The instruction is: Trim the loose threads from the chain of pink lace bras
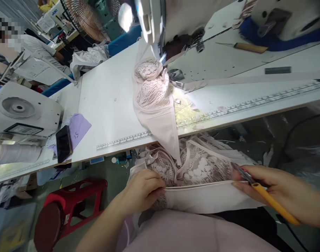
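Observation:
Pale pink lace bras (pixel 202 171) lie in a pile across the lap below the table edge. My left hand (pixel 143 190) pinches the band edge of the top bra between thumb and fingers. At the other end of that edge, my right hand (pixel 278 189) is closed around scissors (pixel 272 203) with a yellow-orange handle, blades pointing left. Its thumb and fingertips also touch the bra's edge. Another lace bra (pixel 156 94) lies on the table under the sewing machine head (pixel 153 28), one wing hanging over the front edge.
A wooden-handled awl (pixel 250 47) rests by the machine base. Measuring tape (pixel 123 140) runs along the white table (pixel 107 94). On the left are a phone (pixel 63 143), a thread cone (pixel 18 154) and a red stool (pixel 78 199). A co-worker (pixel 41 49) sits beyond, near a fan (pixel 83 21).

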`<state>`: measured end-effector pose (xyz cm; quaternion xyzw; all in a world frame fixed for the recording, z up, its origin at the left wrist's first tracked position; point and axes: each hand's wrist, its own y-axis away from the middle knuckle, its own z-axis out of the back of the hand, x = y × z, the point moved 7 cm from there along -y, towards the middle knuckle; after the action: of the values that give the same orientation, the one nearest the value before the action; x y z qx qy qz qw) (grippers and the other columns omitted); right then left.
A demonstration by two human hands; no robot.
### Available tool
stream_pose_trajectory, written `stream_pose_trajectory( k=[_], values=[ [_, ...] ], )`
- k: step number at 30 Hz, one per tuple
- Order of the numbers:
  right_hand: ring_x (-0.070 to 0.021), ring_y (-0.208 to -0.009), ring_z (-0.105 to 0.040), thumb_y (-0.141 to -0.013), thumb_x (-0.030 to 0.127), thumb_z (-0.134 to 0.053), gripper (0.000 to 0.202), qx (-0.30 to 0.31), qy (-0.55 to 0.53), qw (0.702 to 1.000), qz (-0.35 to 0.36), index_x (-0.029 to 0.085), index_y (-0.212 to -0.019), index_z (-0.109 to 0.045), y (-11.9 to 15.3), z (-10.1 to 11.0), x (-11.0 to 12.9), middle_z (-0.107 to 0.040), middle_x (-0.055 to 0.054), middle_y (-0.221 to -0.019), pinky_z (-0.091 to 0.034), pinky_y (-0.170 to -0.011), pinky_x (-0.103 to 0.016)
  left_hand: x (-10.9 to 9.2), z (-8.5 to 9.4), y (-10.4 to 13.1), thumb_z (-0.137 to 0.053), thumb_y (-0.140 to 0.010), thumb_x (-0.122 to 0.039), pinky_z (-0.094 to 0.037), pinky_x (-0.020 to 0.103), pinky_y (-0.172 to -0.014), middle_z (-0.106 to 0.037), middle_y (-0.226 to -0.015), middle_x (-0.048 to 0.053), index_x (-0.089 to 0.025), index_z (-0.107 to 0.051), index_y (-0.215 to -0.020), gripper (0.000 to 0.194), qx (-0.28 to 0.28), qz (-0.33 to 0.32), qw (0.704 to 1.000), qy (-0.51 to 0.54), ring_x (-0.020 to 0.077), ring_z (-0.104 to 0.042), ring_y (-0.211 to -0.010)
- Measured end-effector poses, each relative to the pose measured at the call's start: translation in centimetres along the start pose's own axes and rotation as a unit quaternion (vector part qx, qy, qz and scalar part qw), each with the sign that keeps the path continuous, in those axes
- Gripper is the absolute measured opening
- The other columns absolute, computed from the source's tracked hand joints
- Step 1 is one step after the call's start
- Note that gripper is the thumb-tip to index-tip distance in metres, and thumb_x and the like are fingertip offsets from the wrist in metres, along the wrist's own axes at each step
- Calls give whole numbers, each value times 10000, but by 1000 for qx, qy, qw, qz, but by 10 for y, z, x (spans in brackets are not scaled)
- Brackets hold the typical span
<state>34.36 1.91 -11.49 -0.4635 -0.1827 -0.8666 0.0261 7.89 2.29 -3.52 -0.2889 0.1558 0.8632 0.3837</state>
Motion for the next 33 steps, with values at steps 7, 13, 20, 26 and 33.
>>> stream_pose_trajectory(
  k=[7,13,20,26,33],
  values=[
    [-176,-587,-483,-820,546,-518,374,54,-57,996,31,214,-655,-468,-6,2,27,-531,-24,-649,-426,-542,-299,14,4,-8,-488,-858,-88,-468,237,-636,-642,-791,37,-185,-595,-790,159,7,65,996,67,146,-604,-728],
    [-164,-601,-493,-796,484,-566,318,-8,-105,993,52,228,-663,-432,-5,9,29,-550,-10,-679,-430,-556,-285,24,3,-15,-459,-852,-117,-494,227,-644,-674,-783,40,-187,-591,-766,172,10,102,990,100,147,-634,-723],
    [-189,-638,-531,-787,397,-548,223,-75,-144,985,50,243,-730,-397,-6,4,28,-578,-28,-733,-461,-576,-321,41,4,-27,-457,-822,-162,-491,251,-598,-665,-720,41,-190,-609,-723,183,39,176,984,10,175,-631,-668],
    [-173,-598,-458,-777,367,-552,278,-92,-162,980,64,257,-667,-321,-7,1,27,-464,10,-661,-420,-517,-295,9,8,-29,-470,-855,-144,-536,360,-687,-718,-858,82,-207,-678,-865,218,26,102,965,-239,265,-676,-804],
    [-157,-611,-451,-781,313,-558,182,-78,-178,977,83,239,-709,-408,-2,1,35,-482,16,-684,-413,-524,-263,-61,-15,-92,-536,-861,-185,-538,353,-736,-707,-949,110,-167,-665,-1010,198,-64,-34,989,-130,248,-653,-853]
  ],
)
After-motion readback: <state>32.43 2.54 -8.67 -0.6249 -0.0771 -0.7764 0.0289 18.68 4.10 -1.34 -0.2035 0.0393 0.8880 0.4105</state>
